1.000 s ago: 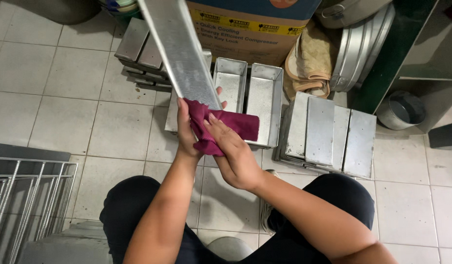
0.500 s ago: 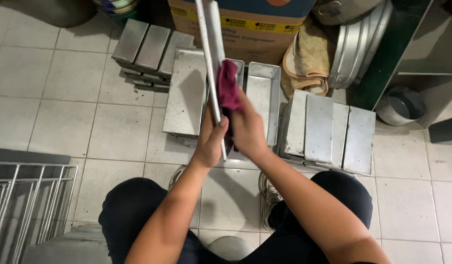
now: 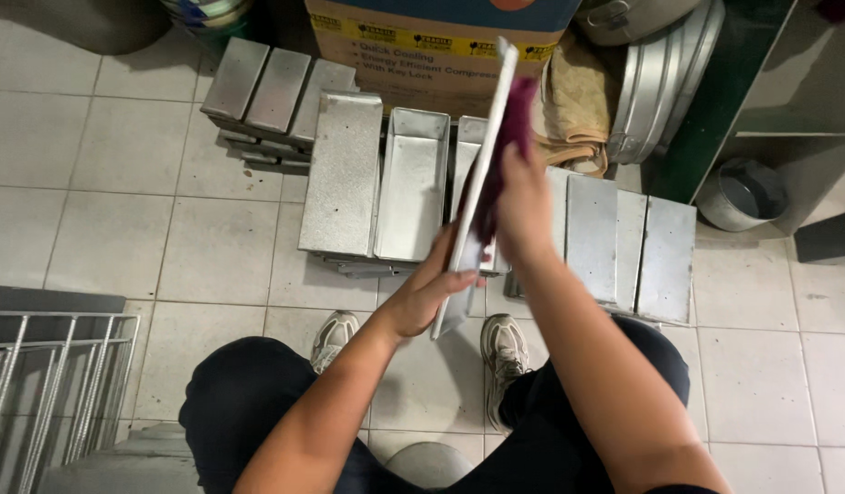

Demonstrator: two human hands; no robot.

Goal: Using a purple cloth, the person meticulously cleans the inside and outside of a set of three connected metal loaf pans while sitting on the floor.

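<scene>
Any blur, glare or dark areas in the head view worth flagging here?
Head view: right hand and maroon cloth are motion-blurred; the metal pans on the floor stay sharp with mild sheen; top edge falls into shadow; slight wide-angle bending at the frame edges.

Silver-grey metal pan [image 3: 477, 197] in the grip, magenta cloth [image 3: 505, 151] against it; beyond, plain silver tins [image 3: 342, 174] on pale grey tiles [image 3: 102, 229].

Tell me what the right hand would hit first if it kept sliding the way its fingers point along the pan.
Probably the cardboard box: the right hand, pressing the maroon cloth against the held metal pan, points there. Depth is unclear.
</scene>
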